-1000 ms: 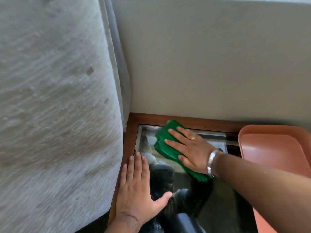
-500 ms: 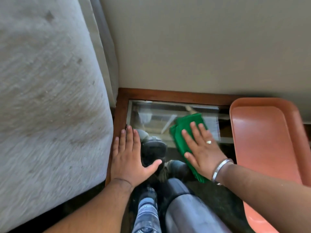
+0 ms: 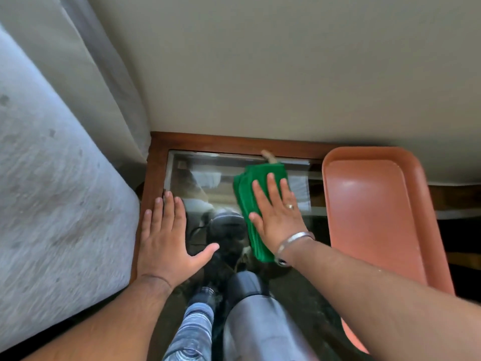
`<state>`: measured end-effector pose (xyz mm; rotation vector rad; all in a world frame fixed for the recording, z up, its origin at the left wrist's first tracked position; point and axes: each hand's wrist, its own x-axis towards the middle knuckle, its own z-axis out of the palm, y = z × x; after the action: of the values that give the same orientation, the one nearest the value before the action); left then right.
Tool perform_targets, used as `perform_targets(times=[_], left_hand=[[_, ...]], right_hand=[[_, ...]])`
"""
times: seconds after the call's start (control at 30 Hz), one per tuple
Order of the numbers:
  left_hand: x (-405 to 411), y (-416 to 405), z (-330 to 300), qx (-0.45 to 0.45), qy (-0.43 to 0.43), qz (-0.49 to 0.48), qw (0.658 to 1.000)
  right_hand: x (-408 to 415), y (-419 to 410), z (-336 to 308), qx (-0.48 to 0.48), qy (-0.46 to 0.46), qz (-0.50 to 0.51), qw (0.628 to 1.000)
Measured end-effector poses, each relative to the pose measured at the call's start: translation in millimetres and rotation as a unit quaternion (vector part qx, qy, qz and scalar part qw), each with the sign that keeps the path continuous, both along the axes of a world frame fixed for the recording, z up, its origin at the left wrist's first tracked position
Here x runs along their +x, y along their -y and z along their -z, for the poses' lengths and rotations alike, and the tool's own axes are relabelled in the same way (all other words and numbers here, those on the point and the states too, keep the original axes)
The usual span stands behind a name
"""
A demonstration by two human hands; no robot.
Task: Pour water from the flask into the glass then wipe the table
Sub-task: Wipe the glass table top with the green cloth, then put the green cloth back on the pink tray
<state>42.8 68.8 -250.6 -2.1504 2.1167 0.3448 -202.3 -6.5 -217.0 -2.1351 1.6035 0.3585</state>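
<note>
A folded green cloth (image 3: 246,194) lies on the glass top of the wood-framed table (image 3: 208,142), toward its far right. My right hand (image 3: 276,217) presses flat on the cloth with its fingers spread; a ring and a metal bangle show. My left hand (image 3: 166,238) rests flat and open on the table's left edge, holding nothing. Close to me, a grey metal flask (image 3: 257,316) stands on the glass between my arms. A patterned drinking glass (image 3: 192,327) stands just left of the flask; its contents cannot be made out.
An empty salmon-pink tray (image 3: 372,204) lies along the table's right side, next to the cloth. A grey-white upholstered cushion (image 3: 52,217) borders the table on the left. A plain wall (image 3: 260,74) rises behind the far edge, and a pale curtain (image 3: 91,74) hangs at the corner.
My right hand has slid the green cloth from the far left corner rightward toward the tray. My left hand has stayed flat on the left edge. The view has tilted down.
</note>
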Motion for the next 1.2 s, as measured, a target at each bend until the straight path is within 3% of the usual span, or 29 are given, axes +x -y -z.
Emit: perform_targets(times=[0.07, 0.17, 0.23, 0.3, 0.37, 0.43, 0.5, 0.57, 0.7, 0.77, 0.97, 1.1, 1.2], left_hand=[[0.4, 1.9, 2.5, -0.007, 0.001, 0.003, 1.0], [-1.1, 1.6, 5.1, -0.004, 0.007, 0.011, 1.0], [-2.1, 1.2, 3.1, -0.001, 0.009, 0.008, 1.0], [-3.0, 2.2, -1.0, 0.006, 0.014, 0.008, 1.0], [-3.3, 2.1, -3.1, 0.012, 0.012, 0.009, 1.0], [-2.5, 2.2, -1.6, 0.007, 0.016, 0.01, 1.0], [-2.3, 4.5, -0.7, 0.004, 0.021, 0.013, 1.0], [1.5, 6.5, -4.9, 0.015, 0.035, 0.018, 0.999], [-1.1, 12.9, -24.8, 0.083, 0.053, 0.018, 0.995], [-5.5, 20.6, -37.7, 0.111, 0.051, 0.01, 0.992], [-35.5, 32.3, -51.5, 0.2, 0.005, 0.143, 0.969], [-37.5, 33.8, -42.6, 0.238, 0.018, 0.143, 0.961], [-35.2, 36.2, -40.4, 0.248, 0.027, 0.141, 0.958]], right_hand=[[6.4, 0.1, -2.7, -0.007, 0.014, 0.086, 0.996], [0.6, -31.5, -9.8, 0.022, 0.036, 0.022, 0.999], [-13.4, -52.1, -22.3, 0.046, 0.072, 0.031, 0.996], [-28.7, -69.9, -34.2, 0.005, 0.101, 0.145, 0.984], [-39.2, -82.9, -42.0, -0.015, 0.054, 0.261, 0.964], [-38.3, -86.6, -44.0, 0.063, -0.005, 0.318, 0.946], [-32.8, -79.0, -43.5, 0.138, -0.005, 0.339, 0.93], [-21.0, -65.6, -48.3, 0.19, 0.096, 0.414, 0.885], [-17.8, -34.5, -96.0, 0.242, 0.337, 0.606, 0.678], [-26.9, -16.3, -137.2, 0.235, 0.42, 0.639, 0.6], [-83.4, 16.2, -220.5, 0.08, 0.541, 0.621, 0.562], [-119.0, -2.4, -181.5, 0.048, 0.538, 0.669, 0.511], [-134.1, -41.1, -120.7, 0.088, 0.437, 0.709, 0.547]])
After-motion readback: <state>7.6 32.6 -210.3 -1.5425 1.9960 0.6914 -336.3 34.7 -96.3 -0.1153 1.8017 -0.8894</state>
